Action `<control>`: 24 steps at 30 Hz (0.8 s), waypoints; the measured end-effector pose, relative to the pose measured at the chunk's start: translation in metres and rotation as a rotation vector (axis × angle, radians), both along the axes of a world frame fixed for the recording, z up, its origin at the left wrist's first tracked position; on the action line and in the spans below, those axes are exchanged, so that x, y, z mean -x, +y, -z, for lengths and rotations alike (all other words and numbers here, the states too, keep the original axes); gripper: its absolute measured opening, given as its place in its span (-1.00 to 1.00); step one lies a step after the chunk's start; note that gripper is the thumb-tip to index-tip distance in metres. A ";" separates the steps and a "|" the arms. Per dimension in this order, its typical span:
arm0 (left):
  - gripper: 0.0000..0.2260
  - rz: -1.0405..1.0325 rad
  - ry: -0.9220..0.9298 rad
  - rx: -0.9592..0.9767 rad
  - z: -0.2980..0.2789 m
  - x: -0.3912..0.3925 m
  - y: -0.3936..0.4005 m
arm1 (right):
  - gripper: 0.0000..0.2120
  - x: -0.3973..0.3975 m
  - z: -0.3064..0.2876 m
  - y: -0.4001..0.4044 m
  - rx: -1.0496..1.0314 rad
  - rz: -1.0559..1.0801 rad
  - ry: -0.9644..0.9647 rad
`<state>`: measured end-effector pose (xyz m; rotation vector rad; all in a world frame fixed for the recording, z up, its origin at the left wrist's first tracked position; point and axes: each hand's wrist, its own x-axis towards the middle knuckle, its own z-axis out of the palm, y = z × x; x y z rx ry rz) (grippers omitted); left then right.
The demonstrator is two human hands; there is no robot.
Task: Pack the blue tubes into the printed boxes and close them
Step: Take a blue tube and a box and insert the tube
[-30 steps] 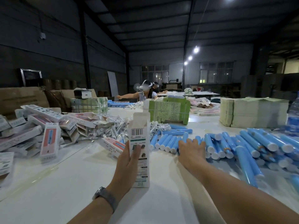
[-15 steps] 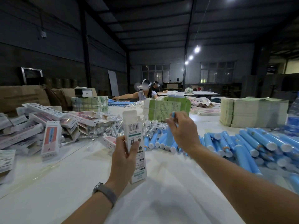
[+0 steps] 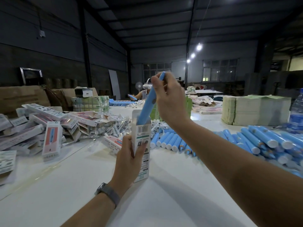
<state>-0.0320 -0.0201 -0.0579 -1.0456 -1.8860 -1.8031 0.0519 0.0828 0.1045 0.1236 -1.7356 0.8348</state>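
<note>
My left hand (image 3: 129, 154) grips the printed box (image 3: 141, 145) upright above the table (image 3: 147, 202), top flap open. My right hand (image 3: 168, 99) fingers pinch a blue tube (image 3: 147, 105), tilted, lower end inside the box mouth. More blue tubes (image 3: 255, 140) lie at right.

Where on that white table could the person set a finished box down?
Bare white tabletop lies near the person, between the forearms and ahead of the left hand. Crowded: printed cardboard boxes heaped left, blue plastic tubes right.

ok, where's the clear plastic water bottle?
Head view, far right edge: the clear plastic water bottle stands behind the loose blue tubes, beside the flat carton stack.
</note>
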 end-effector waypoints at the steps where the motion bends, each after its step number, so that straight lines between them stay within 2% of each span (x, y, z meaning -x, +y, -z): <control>1: -0.74 -0.003 -0.001 -0.009 -0.001 0.000 -0.001 | -0.85 0.003 0.002 -0.001 0.013 -0.004 -0.035; 4: -0.73 -0.009 0.010 -0.024 -0.001 0.000 -0.002 | -0.85 0.008 0.004 -0.002 0.041 -0.028 -0.014; 6: -0.74 0.005 0.022 -0.009 -0.001 -0.001 -0.002 | -0.76 0.009 0.003 -0.002 0.025 -0.036 -0.003; 11: -0.85 -0.011 0.061 0.039 0.001 0.001 0.002 | -0.73 0.015 0.016 -0.005 -0.056 -0.036 -0.116; 14: -0.84 -0.017 0.055 0.034 0.002 0.002 0.002 | -0.73 0.019 0.021 -0.005 -0.104 0.015 -0.099; 19: -0.84 -0.033 0.044 0.035 0.003 0.005 0.000 | -0.72 0.025 0.028 -0.001 -0.288 0.240 -0.164; 24: -0.81 -0.114 0.056 0.017 0.003 0.013 -0.001 | -0.64 0.026 0.061 0.002 -0.481 0.240 -0.319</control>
